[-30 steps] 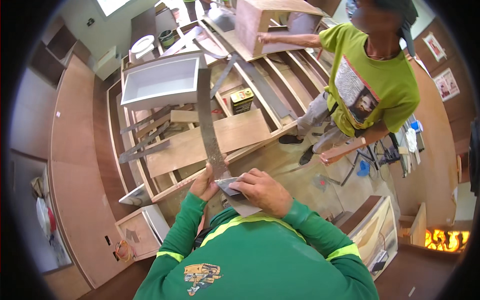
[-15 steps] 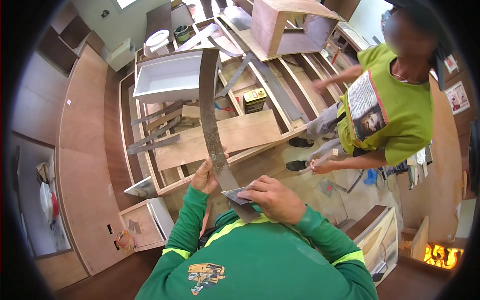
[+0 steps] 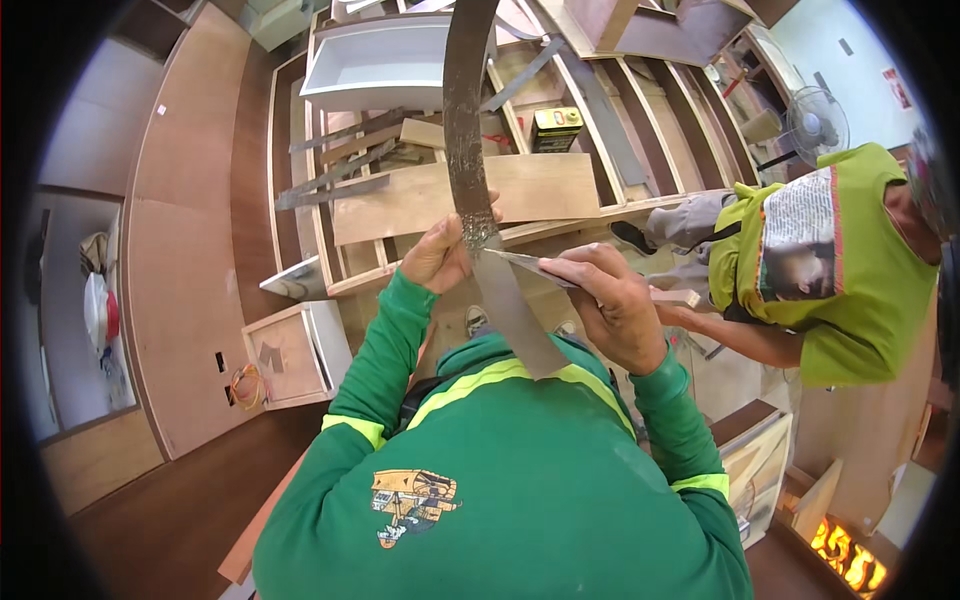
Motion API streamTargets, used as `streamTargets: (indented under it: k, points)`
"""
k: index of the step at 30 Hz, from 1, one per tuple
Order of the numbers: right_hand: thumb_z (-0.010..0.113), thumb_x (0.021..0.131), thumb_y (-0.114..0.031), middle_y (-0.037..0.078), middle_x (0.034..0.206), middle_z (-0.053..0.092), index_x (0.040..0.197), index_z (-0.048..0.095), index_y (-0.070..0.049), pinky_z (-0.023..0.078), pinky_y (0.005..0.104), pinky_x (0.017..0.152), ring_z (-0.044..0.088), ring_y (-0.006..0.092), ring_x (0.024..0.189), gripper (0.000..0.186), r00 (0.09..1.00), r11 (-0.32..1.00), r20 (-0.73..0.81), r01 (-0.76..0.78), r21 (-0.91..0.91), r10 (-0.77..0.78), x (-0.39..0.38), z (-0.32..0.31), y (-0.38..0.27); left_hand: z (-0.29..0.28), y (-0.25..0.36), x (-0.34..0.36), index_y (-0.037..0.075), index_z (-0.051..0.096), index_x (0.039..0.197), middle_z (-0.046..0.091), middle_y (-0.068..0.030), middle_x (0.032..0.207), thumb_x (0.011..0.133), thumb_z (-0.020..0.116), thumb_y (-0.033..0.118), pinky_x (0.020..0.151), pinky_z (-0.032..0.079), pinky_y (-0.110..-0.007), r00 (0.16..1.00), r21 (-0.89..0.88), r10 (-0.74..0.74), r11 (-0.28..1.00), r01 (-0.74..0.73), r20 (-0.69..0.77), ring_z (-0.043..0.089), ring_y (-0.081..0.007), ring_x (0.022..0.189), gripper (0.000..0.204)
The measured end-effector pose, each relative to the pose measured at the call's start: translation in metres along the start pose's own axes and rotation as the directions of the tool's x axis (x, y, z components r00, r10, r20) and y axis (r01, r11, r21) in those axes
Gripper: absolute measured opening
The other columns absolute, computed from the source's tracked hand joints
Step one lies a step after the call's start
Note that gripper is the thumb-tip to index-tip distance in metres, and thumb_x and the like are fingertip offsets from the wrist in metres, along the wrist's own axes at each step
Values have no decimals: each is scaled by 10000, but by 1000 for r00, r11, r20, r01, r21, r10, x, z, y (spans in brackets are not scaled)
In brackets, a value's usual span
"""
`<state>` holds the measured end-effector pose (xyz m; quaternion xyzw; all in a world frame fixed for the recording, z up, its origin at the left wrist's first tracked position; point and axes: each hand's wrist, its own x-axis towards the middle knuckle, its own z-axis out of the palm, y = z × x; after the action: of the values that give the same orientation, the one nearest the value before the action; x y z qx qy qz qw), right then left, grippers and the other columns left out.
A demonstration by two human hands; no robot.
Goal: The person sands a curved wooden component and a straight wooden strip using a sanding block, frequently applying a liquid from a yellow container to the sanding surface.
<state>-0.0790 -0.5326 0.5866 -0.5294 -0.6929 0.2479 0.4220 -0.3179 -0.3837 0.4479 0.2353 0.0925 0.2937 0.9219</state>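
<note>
A long, thin, bendy strip (image 3: pixel 466 130) stands out in front of me, its near end by my chest. Its upper length is dark brown with a shiny, blotchy patch, and its lower length is dull grey. My left hand (image 3: pixel 440 256) is closed round the strip at its left edge, near where the two tones meet. Pinched in my right hand (image 3: pixel 612 305) is a thin, flat grey spreader (image 3: pixel 528 264). The spreader's tip touches the strip just beside my left fingers. Some fingers of my left hand are hidden behind the strip.
Ahead lies a wooden frame (image 3: pixel 560 222) bearing a plywood board (image 3: pixel 545 188), loose grey strips (image 3: pixel 335 192), a yellow-and-black can (image 3: pixel 556 130) and a white drawer box (image 3: pixel 375 62). A person in a lime shirt (image 3: pixel 865 270) stands at right, holding a wooden piece. A small cabinet (image 3: pixel 285 355) stands left.
The spreader has moved away from my chest, up the strip to beside my left hand. My view has shifted. The other person has moved toward the right edge and leans over.
</note>
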Motion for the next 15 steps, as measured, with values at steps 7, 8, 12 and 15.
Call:
streamTargets:
  k: [7,8,12,15]
  points:
    - [681,775,97,105,1084,670,1249,697,-79,544,415,882,638,313,1002,506,992,985,25,125,-115,-122,3,18,-11,1,8,-8,-33,233,1598,592,-192,1416,991,685,344,1071,542,-415,999,-46,-15,999,17,37,630,-267,1262,846]
    - [684,770,83,100,1083,667,1247,697,-78,545,413,885,637,309,1002,503,989,976,17,146,-159,-145,4,20,-9,-1,6,-7,-35,236,1596,591,-194,1414,988,688,352,1083,533,-421,999,-25,-20,999,21,40,623,-267,1271,850]
    - [694,758,21,81,1099,651,1253,688,-77,545,401,903,632,290,1017,505,976,927,34,215,-307,-215,-2,37,-1,3,-1,-11,-42,250,1588,580,-201,1415,983,693,380,1124,496,-443,999,17,-26,1000,25,27,594,-275,1309,861]
    - [698,758,-23,66,1128,639,1272,677,-87,541,392,926,624,277,1045,518,969,894,85,246,-373,-232,-13,51,2,5,-9,-15,-26,288,1578,569,-173,1418,989,680,398,1118,495,-434,999,-33,-4,999,5,43,589,-256,1304,824]
